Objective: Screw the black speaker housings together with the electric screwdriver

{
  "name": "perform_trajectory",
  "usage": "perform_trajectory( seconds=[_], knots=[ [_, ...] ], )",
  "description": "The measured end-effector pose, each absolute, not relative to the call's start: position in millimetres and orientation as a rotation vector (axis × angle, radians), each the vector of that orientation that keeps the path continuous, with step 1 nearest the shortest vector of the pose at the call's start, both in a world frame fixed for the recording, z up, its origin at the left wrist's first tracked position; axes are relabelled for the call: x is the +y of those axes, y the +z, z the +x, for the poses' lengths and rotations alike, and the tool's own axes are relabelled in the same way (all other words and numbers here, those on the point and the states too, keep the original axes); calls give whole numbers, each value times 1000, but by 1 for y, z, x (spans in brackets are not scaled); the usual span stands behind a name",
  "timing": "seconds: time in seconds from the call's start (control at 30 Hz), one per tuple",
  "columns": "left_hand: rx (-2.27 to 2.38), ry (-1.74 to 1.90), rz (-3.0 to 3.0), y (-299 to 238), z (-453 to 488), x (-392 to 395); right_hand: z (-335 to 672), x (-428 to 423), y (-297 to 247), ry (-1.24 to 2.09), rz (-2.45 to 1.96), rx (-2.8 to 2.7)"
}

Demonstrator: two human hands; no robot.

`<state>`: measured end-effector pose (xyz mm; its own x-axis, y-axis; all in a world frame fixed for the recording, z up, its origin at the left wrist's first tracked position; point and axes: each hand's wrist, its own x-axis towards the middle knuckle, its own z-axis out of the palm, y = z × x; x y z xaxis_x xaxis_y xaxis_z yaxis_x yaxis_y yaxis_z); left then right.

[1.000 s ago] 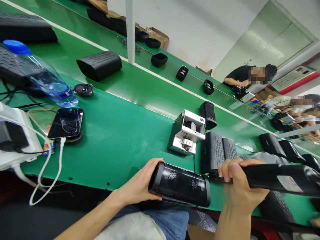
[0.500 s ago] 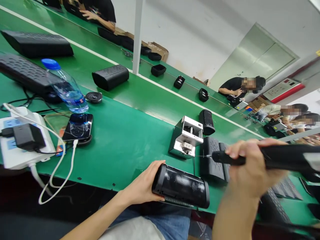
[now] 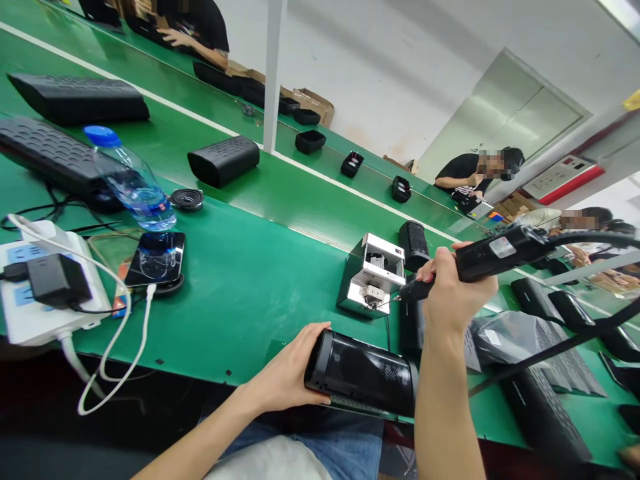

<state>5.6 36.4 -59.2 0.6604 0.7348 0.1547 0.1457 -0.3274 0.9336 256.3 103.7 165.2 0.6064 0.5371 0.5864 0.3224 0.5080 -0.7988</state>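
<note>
My left hand (image 3: 293,367) grips the left end of a glossy black speaker housing (image 3: 365,373), which lies on its side at the table's near edge. In my right hand (image 3: 453,297) is a black electric screwdriver (image 3: 487,255), its cable running off to the right. The thin bit points left at the front outlet of a silver screw feeder (image 3: 373,277); whether it touches a screw there is too small to tell. My right forearm covers the housing's right end.
A water bottle (image 3: 133,180), phone (image 3: 156,259) and white power strip (image 3: 50,293) stand at the left. A round speaker driver (image 3: 187,199) lies behind them. Black speaker housings (image 3: 225,160) are spread along the green table (image 3: 240,267). Co-workers (image 3: 475,173) sit across from me.
My right hand has moved left and up with the electric screwdriver, bringing its bit to the screw feeder's outlet. My left hand and the speaker housing have hardly moved.
</note>
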Motion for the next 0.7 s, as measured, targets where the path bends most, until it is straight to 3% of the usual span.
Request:
perform_trajectory(
  seconds=[0.43, 0.7],
  knots=[
    [704, 699, 1865, -55, 4, 37, 295, 5, 201, 20, -1216, -917],
    [705, 673, 1865, -53, 3, 37, 297, -8, 202, -61, -1239, -884]
  ],
)
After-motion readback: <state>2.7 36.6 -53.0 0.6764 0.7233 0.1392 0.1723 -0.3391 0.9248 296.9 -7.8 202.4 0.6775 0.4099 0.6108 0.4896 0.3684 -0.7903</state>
